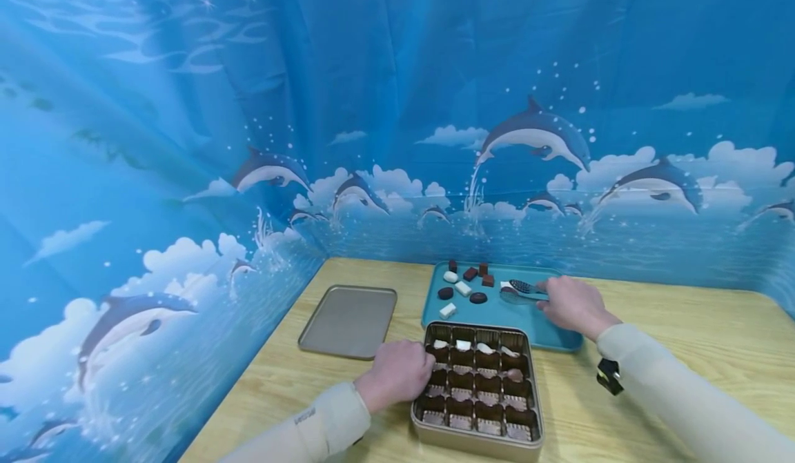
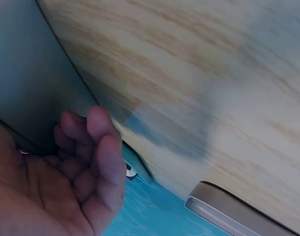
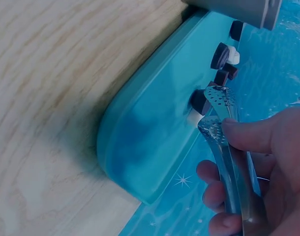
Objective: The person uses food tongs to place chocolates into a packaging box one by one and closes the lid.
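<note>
1. Cream long sleeves (image 1: 335, 418) reach in from the bottom of the head view.
2. Left hand (image 1: 397, 375): fingers loosely bent, palm bare, beside the tin's left wall.
3. Right hand (image 1: 573, 304): curled round slim, shiny tongs with perforated heads (image 3: 228, 162), their tips slightly apart near a white piece; whether they grip it, I cannot tell.
4. Square gold-brown metal tin (image 1: 475, 444), fitted with brown plastic compartments, four by four; white pieces sit in the far row, one brown piece in the right column.
5. Teal rectangular tray (image 1: 487, 313), just beyond the tin, bearing dark-brown and white sweet-like pieces (image 1: 470, 274).
6. Flat grey-brown metal lid (image 1: 349, 321), left of the tray on the pale wood-grained table (image 1: 683, 325).
7. Blue dolphin-printed backdrop (image 1: 397, 90) behind.
</note>
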Demonstrator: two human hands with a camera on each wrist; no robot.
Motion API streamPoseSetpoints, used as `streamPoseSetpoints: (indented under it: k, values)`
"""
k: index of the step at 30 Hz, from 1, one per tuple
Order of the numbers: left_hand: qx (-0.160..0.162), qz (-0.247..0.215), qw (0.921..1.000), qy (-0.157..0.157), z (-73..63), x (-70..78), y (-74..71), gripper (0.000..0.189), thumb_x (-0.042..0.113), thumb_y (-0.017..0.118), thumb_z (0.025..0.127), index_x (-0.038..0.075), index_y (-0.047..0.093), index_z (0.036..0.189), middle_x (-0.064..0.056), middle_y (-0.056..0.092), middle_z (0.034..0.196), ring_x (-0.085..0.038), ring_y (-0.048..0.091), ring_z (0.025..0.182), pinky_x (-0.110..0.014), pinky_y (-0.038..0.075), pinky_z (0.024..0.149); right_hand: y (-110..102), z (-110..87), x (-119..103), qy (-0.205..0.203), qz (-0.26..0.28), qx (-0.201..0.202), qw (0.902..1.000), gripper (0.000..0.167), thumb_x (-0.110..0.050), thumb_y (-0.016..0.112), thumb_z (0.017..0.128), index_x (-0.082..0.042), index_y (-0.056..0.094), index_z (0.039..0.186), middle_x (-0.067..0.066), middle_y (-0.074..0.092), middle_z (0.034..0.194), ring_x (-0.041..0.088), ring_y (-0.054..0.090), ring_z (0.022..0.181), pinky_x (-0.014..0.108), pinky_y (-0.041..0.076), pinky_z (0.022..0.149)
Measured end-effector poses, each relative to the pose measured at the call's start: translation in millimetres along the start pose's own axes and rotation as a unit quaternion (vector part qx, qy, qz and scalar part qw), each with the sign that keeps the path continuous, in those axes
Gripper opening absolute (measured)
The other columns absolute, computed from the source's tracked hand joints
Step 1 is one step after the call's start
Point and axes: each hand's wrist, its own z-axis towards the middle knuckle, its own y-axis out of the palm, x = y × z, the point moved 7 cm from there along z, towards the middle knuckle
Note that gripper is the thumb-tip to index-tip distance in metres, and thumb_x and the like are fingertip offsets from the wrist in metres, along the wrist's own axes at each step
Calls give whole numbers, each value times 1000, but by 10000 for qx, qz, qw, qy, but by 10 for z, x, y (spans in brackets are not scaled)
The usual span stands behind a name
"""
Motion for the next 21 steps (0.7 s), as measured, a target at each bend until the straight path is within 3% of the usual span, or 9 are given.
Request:
streamPoseSetpoints:
  k: [3, 5, 7, 10, 15, 21]
  values:
    - [-49, 32, 10000, -39, 3, 0, 13, 46, 34, 43, 104, 19, 45, 61, 3, 48, 59, -14, 46, 52, -32, 41, 45, 26, 27, 23, 23, -57, 16, 10000, 44, -20, 68, 95, -1, 62, 134, 19, 73, 98, 9, 25, 45, 23, 24, 39]
    - [-74, 31, 9999, -67, 5, 0, 20, 45, 35, 42, 104, 19, 46, 61, 3, 48, 60, -14, 46, 52, -32, 41, 45, 41, 37, 30, 27, -91, 15, 10000, 42, -19, 68, 95, -1, 63, 132, 24, 70, 117, 11, 34, 47, 24, 28, 39]
    - [-89, 4, 9999, -94, 6, -1, 23, 46, 35, 42, 104, 19, 46, 61, 3, 48, 60, -14, 46, 52, -32, 41, 46, 55, 46, 34, 33, -113, 1, 9999, 40, -18, 67, 95, -1, 64, 131, 25, 67, 124, 12, 42, 50, 25, 31, 40]
    - [-74, -61, 9999, -107, 4, -3, 21, 47, 36, 42, 104, 19, 45, 60, 3, 47, 59, -14, 46, 52, -32, 41, 45, 56, 43, 21, 7, -124, 11, 9999, 38, -17, 67, 95, -2, 65, 130, 25, 67, 125, 13, 46, 52, 26, 34, 40]
    - [31, -56, 10000, -41, 2, -7, -3, 47, 35, 45, 102, 19, 44, 58, 2, 47, 57, -14, 45, 49, -34, 40, 43, -2, 1, -20, -19, -69, 30, 10000, 37, -18, 66, 95, -3, 66, 130, 24, 65, 128, 10, 31, 45, 21, 28, 38]
    - [-65, -5, 10000, -18, -2, -1, -6, 48, 37, 45, 103, 19, 44, 59, 3, 46, 57, -13, 45, 49, -32, 39, 43, -156, -164, -105, -106, 26, 9, 9999, 40, -20, 68, 95, -3, 64, 131, 24, 65, 129, 7, 22, 43, 19, 24, 37]
